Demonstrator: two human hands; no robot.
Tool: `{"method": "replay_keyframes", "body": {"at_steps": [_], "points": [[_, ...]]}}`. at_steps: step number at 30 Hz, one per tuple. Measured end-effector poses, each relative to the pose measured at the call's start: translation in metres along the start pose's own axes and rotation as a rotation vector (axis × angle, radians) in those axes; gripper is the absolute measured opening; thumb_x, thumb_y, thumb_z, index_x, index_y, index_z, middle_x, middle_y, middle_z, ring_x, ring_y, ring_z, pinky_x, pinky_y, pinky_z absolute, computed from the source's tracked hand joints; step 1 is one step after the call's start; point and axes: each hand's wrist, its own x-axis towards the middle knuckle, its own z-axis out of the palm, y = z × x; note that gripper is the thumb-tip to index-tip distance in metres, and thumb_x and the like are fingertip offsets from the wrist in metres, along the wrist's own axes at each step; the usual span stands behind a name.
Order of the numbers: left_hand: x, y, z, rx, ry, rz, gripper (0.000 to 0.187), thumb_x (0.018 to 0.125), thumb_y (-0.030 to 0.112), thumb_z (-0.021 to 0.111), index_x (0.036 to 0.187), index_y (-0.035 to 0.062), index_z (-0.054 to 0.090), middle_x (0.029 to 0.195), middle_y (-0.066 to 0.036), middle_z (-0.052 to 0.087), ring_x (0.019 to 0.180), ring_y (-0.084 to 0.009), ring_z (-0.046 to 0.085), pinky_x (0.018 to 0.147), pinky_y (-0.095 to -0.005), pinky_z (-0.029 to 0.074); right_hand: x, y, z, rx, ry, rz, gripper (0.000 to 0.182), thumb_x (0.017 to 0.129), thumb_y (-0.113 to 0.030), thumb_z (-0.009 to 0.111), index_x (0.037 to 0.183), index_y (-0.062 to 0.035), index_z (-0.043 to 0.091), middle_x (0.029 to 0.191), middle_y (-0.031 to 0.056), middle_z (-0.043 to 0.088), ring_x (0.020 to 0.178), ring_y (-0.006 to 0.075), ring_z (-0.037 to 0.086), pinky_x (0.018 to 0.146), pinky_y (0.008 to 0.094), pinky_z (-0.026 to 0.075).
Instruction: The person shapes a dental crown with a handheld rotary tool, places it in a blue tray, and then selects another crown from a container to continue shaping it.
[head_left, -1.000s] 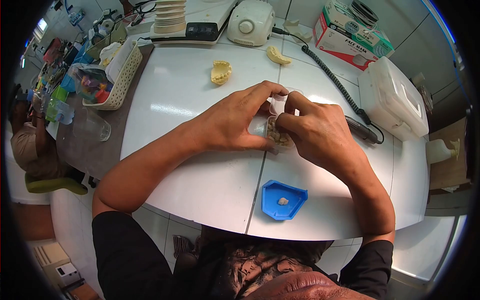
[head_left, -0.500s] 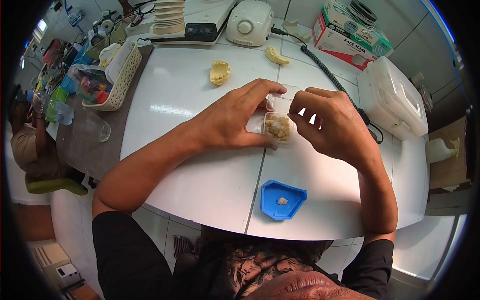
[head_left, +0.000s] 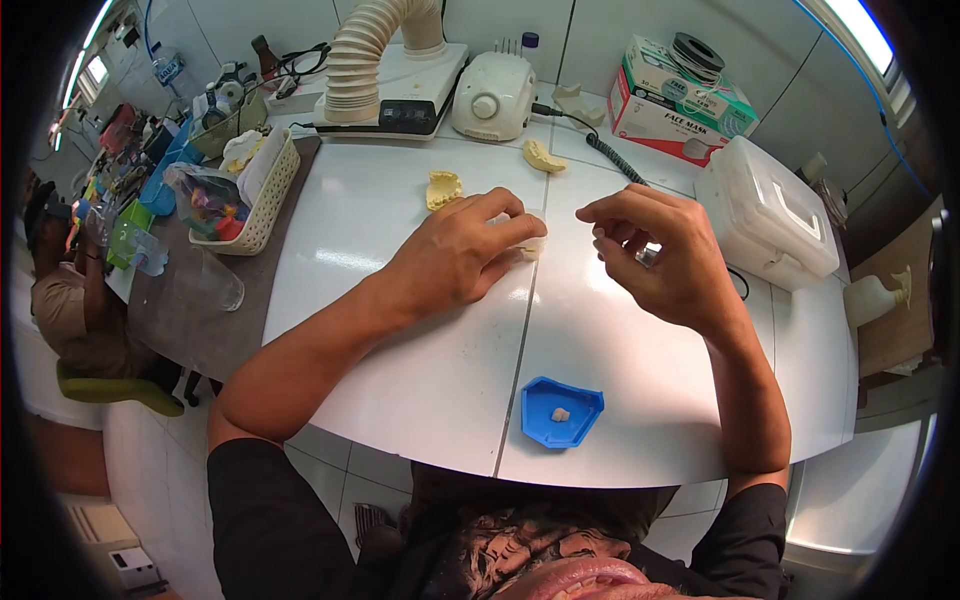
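Your left hand (head_left: 468, 248) is palm-down, fingers and thumb closed around the small clear box (head_left: 530, 250), mostly hidden. At its three o'clock, your right hand (head_left: 655, 250) hovers half-curled, thumb and forefinger parted. At the box's six o'clock, the blue tray (head_left: 539, 427) holds a pale piece (head_left: 561, 414).

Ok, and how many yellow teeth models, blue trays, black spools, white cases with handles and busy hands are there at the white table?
Yellow teeth models: 2, one nearer the left hand and one farther back
Blue tray: 1
Black spool: 1
White case: 1
Hands: 2, left and right
Total: 7
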Motion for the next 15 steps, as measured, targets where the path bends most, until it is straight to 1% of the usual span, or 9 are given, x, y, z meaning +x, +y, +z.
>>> {"method": "replay_keyframes", "body": {"at_steps": [1,2,5,7,8,11,13,15], "points": [[-0.001,-0.002,0.002,0.037,0.03,0.027,0.035,0.088,0.002,0.084,0.121,0.0077,0.075,0.125,-0.011,0.071,0.112,-0.0343,0.072,0.098,-0.0455,0.058,-0.004,0.0,-0.001,-0.006,0.017,0.006,0.018,0.09,0.005,0.074,0.107,0.0013,0.079,0.089,0.0108,0.075,0.078,0.0208,0.078,0.072,0.0345,0.065],[-0.001,-0.003,0.003,0.071,0.057,0.054,0.03,0.087,0.0,0.083,0.116,0.0077,0.078,0.125,-0.01,0.072,0.111,-0.0334,0.073,0.099,-0.0452,0.058,-0.009,0.004,0.003,0.029,0.065,-0.031,0.015,0.093,0.003,0.078,0.108,0.0005,0.081,0.09,0.0104,0.076,0.077,0.0194,0.078,0.071,0.0338,0.063],[0.001,-0.001,0.002,0.286,0.082,0.121,0.031,0.086,-0.002,0.082,0.115,0.0087,0.08,0.12,-0.009,0.074,0.109,-0.0298,0.073,0.1,-0.0427,0.056,-0.031,0.004,0.009,0.13,0.038,0.081,0.012,0.095,0.001,0.081,0.106,0.0009,0.081,0.09,0.0102,0.075,0.076,0.019,0.077,0.07,0.0328,0.061],[0.002,-0.002,0.006,0.302,0.066,0.088,0.033,0.085,-0.003,0.082,0.117,0.0084,0.081,0.117,-0.008,0.075,0.11,-0.0288,0.073,0.099,-0.0426,0.055,-0.049,0.005,0.011,0.157,-0.007,0.11,0.009,0.096,-0.001,0.082,0.105,-0.0003,0.08,0.09,0.0088,0.074,0.076,0.0178,0.075,0.07,0.0313,0.06],[0.003,-0.001,0.008,0.309,0.058,0.071,0.035,0.085,-0.003,0.082,0.117,0.0082,0.081,0.116,-0.008,0.076,0.11,-0.0282,0.073,0.099,-0.0425,0.055,-0.058,0.008,0.013,0.152,0.006,0.114,0.009,0.096,-0.001,0.082,0.105,-0.0005,0.08,0.09,0.0085,0.074,0.077,0.0177,0.075,0.07,0.0311,0.06],[0.006,0.005,0.012,0.34,0.083,0.043,0.033,0.086,0.0,0.081,0.119,0.0057,0.081,0.118,-0.008,0.076,0.109,-0.0291,0.073,0.1,-0.0438,0.055,-0.079,0.015,0.016,0.211,0.07,0.162,0.009,0.095,0.001,0.082,0.103,-0.0001,0.078,0.091,0.0073,0.074,0.079,0.0155,0.074,0.072,0.0299,0.06],[0.008,0.009,0.014,0.392,0.082,0.019,0.036,0.088,0.005,0.08,0.124,0.0036,0.079,0.122,-0.011,0.076,0.112,-0.0298,0.072,0.102,-0.0449,0.054,-0.089,0.023,0.017,0.283,0.128,0.207,0.01,0.094,0.003,0.082,0.102,0.0005,0.077,0.091,0.0076,0.075,0.08,0.0144,0.075,0.073,0.0294,0.06],[0.01,0.011,0.018,0.457,0.069,-0.011,0.039,0.091,0.01,0.078,0.13,0.0014,0.077,0.127,-0.013,0.074,0.115,-0.0308,0.071,0.104,-0.0456,0.053,-0.094,0.029,0.017,0.345,0.132,0.274,0.011,0.093,0.005,0.082,0.102,0.0019,0.075,0.093,0.0089,0.078,0.081,0.0134,0.076,0.075,0.0291,0.061]]}}
